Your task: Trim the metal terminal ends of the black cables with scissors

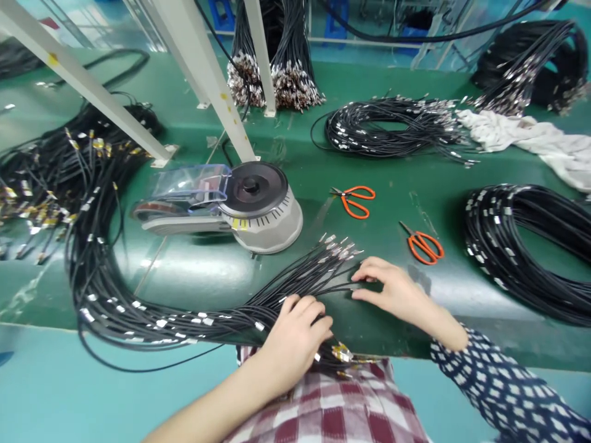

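A thick bundle of black cables [184,326] with white labels curves along the table's front edge. My left hand [295,332] is closed over this bundle, its fingers curled down on the cables. Some ends with gold and yellow tips [341,353] stick out below that hand, over the table edge. Beyond it, other cable ends with silver connectors [339,247] fan out to the upper right. My right hand [392,289] is beside the fan, thumb and bent fingers apart, with a couple of thin cable ends reaching the gap between them.
A round tape dispenser [263,209] stands behind the bundle. Orange-handled scissors [357,202] and a second orange pair [425,247] lie on the green table [305,172]. Coiled cables [498,246] are at right, a white cloth [517,135] behind. White posts [203,67] rise at left.
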A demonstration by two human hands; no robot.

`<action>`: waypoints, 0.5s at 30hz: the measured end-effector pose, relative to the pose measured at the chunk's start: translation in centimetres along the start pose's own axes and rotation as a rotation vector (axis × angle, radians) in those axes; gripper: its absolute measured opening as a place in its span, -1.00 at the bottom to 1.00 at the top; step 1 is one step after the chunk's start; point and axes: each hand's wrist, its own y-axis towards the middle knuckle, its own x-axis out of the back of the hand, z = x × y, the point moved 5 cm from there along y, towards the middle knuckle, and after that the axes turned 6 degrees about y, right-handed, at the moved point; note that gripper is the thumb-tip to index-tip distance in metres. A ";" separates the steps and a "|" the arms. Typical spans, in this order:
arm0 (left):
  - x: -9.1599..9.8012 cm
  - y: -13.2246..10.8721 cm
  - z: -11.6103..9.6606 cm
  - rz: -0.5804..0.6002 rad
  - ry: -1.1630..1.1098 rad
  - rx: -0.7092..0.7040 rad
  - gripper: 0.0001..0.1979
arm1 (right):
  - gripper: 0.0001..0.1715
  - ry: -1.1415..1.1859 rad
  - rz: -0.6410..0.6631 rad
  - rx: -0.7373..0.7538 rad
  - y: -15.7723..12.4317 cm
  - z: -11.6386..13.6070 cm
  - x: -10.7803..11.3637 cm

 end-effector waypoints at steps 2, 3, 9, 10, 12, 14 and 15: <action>-0.2 -0.5 0.3 -0.067 0.146 -0.003 -0.79 | -0.86 -0.106 -0.028 0.083 -0.6 -0.4 -0.9; -0.4 -0.8 0.3 -0.084 0.197 -0.016 -0.78 | -0.88 -0.131 -0.053 0.122 -0.6 -0.5 -1.2; -0.6 -3.6 -0.6 -0.100 0.176 -0.098 -0.79 | -0.75 -0.186 -0.159 0.238 2.2 -0.7 -1.9; -0.6 -4.1 -0.8 -0.102 0.138 -0.103 -0.80 | -0.74 -0.210 -0.158 0.252 2.9 -0.6 -2.0; -0.7 -4.6 -1.0 -0.094 0.070 -0.114 -0.81 | -0.71 -0.255 -0.152 0.274 4.2 -0.3 -2.3; -1.0 -4.8 -1.1 -0.060 0.040 -0.116 -0.80 | -0.69 -0.274 -0.153 0.289 5.3 -0.1 -2.6; -1.2 -4.8 -1.0 -0.033 0.044 -0.109 -0.79 | -0.69 -0.273 -0.156 0.293 5.8 0.0 -2.6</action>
